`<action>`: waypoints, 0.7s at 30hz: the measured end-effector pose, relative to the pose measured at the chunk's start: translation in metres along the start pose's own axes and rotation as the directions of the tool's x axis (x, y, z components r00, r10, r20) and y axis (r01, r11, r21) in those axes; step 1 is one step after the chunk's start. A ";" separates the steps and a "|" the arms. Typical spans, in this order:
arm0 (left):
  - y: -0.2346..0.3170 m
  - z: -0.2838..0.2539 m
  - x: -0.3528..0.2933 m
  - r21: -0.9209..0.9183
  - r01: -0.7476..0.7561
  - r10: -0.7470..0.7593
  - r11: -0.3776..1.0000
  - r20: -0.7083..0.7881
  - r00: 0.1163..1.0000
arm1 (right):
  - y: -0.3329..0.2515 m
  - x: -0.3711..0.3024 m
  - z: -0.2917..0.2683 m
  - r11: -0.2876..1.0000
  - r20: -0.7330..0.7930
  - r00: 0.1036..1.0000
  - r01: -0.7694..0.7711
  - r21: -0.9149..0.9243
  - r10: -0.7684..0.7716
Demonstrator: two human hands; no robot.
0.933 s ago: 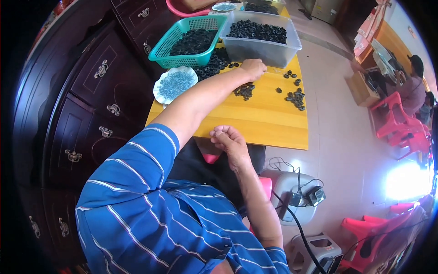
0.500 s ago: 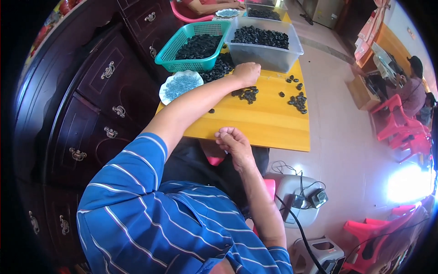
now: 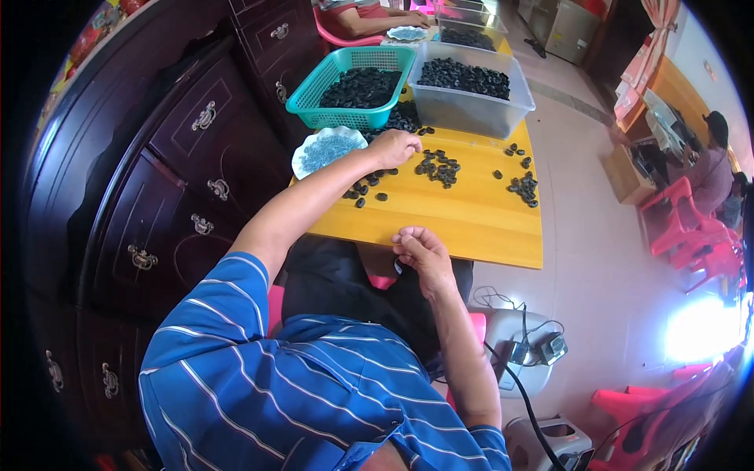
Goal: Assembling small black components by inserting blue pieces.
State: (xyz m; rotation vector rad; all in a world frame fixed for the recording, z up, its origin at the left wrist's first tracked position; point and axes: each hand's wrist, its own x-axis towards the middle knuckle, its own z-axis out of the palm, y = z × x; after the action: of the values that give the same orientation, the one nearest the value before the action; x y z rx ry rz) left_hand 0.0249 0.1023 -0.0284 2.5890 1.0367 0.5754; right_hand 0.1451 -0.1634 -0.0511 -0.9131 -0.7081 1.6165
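My left hand (image 3: 395, 147) is over the yellow table (image 3: 463, 228), palm down with its fingers pinched. It is just left of a loose cluster of small black ring-like pieces (image 3: 437, 167); whatever is between its fingertips is too small to make out. Above the table's front edge, my right hand (image 3: 424, 257) has thumb and fingers pressed together, with a small dark and pale bit showing below them. What it grips is unclear. Several more black pieces (image 3: 361, 189) lie beside my left forearm. A white scalloped plate (image 3: 301, 166) of small clear bluish parts stands left of that forearm.
At the back are a green basket (image 3: 312, 118) and a translucent bin (image 3: 471, 114), both holding black pieces. A heap (image 3: 403, 118) lies between them. Another group (image 3: 523, 187) is at the right edge. Dark drawers (image 3: 181, 157) stand left. Another person's arm (image 3: 377, 25) is beyond.
My left hand has drawn back from the bin, leftward and nearer to me. Black pieces beside its forearm now show. My right hand stays pinched near the front edge; the view has shifted slightly.
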 end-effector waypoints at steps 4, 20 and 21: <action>-0.001 0.008 0.004 0.066 -0.043 0.044 0.997 -0.016 0.999 | 0.002 0.001 0.001 1.000 0.014 1.000 -0.001 -0.007 0.001; 0.024 0.014 0.018 0.299 -0.198 0.180 0.933 0.087 0.980 | 0.001 0.003 -0.001 1.000 0.027 0.999 0.017 0.015 -0.018; 0.023 0.015 0.018 0.300 -0.198 0.180 0.933 0.085 0.980 | 0.001 0.004 0.000 1.000 0.028 0.999 0.018 0.013 -0.018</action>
State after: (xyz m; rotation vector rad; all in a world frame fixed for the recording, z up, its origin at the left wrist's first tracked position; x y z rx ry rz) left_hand 0.0576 0.0977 -0.0277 2.9839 0.9277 0.4073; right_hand 0.1445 -0.1601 -0.0529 -0.8737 -0.7230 1.6191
